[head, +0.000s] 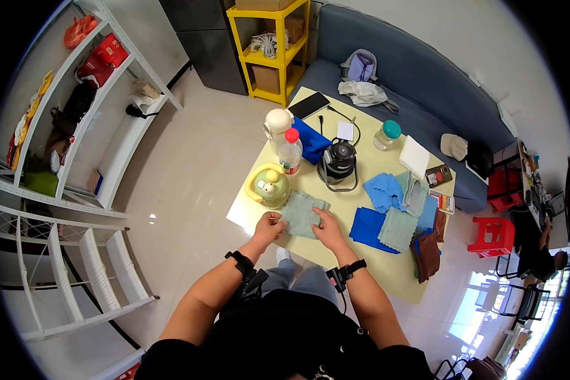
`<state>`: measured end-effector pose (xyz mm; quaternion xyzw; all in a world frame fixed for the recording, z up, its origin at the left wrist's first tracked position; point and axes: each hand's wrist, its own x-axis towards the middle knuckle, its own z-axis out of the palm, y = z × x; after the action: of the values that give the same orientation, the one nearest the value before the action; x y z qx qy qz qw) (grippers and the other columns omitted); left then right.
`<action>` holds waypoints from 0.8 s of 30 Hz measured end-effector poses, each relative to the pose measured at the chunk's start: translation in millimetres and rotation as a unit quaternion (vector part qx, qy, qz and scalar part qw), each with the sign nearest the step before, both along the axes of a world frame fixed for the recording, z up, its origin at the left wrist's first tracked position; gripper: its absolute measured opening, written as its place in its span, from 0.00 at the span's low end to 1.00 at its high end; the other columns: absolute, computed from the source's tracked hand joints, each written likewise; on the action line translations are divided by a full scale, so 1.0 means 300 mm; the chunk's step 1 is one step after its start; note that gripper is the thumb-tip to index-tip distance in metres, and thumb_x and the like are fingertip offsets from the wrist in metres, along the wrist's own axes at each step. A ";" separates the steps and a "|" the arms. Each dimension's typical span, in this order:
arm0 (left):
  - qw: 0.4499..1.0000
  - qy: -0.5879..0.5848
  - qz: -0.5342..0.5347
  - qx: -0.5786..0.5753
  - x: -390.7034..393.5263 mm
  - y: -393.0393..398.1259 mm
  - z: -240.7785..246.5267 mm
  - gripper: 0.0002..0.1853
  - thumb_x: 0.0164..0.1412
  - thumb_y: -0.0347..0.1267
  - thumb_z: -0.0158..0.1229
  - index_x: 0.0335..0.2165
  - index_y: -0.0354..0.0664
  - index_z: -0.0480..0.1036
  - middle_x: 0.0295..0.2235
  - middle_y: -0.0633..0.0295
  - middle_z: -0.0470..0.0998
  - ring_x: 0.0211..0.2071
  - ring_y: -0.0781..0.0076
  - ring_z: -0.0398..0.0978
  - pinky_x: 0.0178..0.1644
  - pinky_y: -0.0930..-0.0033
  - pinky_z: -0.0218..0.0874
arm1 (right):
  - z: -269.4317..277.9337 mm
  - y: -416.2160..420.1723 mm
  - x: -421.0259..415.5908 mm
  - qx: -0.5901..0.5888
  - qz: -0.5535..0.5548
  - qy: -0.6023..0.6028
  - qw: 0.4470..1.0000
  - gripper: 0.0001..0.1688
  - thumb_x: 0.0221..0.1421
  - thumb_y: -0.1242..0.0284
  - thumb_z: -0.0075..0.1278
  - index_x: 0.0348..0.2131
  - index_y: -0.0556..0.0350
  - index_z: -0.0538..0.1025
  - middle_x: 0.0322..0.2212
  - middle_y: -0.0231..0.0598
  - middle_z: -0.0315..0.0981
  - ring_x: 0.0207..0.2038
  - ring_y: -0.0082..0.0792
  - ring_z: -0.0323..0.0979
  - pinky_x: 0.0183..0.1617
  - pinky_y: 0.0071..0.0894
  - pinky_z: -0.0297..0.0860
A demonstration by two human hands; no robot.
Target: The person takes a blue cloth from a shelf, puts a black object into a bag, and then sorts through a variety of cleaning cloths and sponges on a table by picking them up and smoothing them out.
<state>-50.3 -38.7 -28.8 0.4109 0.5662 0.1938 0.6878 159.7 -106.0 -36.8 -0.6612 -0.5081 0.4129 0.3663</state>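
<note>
A pale green cloth, folded into a rough square, lies flat at the near edge of the yellow table. My left hand is at its left edge, thumb and forefinger close together there; whether they pinch the fabric is hard to tell. On the cloth's right side rests my right hand, its forefinger stretched over the top and its thumb lower down. Right beyond the cloth stands a green cartoon-faced bottle with a yellow handle. To the right lie a folded dark blue cloth and another green cloth.
A red-capped plastic bottle, a cream flask and a black appliance stand farther back on the table. Crumpled light blue cloth, brown cloths and a teal-lidded jar are at the right. A person sits far right.
</note>
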 end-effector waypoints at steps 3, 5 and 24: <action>0.990 0.005 0.011 0.142 -0.031 0.007 -0.137 0.15 0.49 0.26 0.57 0.38 0.39 0.68 0.27 0.65 0.70 0.24 0.77 0.70 0.28 0.75 0.64 | 0.051 0.013 -0.034 0.022 -0.002 -0.044 0.999 0.31 0.44 0.78 0.51 0.52 0.53 0.67 0.47 0.46 0.65 0.26 0.35 0.68 0.35 0.30 0.67; 0.979 0.021 0.029 0.199 -0.020 0.008 -0.172 0.14 0.46 0.24 0.56 0.36 0.38 0.69 0.28 0.63 0.71 0.27 0.75 0.70 0.33 0.74 0.65 | 0.040 0.005 -0.039 0.027 -0.004 -0.080 0.996 0.32 0.45 0.79 0.51 0.53 0.53 0.66 0.50 0.47 0.63 0.26 0.36 0.68 0.34 0.31 0.67; 0.960 0.152 -0.047 0.232 0.032 0.010 -0.147 0.23 0.45 0.40 0.63 0.35 0.32 0.70 0.26 0.51 0.75 0.28 0.58 0.74 0.35 0.63 0.66 | -0.060 -0.018 -0.034 0.035 -0.055 -0.173 0.983 0.35 0.44 0.83 0.50 0.55 0.57 0.64 0.47 0.47 0.63 0.25 0.30 0.65 0.32 0.26 0.66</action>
<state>-40.7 -35.9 -73.0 0.6101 0.5834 0.2227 0.4877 149.6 -111.4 -54.7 -0.7364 -0.5405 0.2534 0.3183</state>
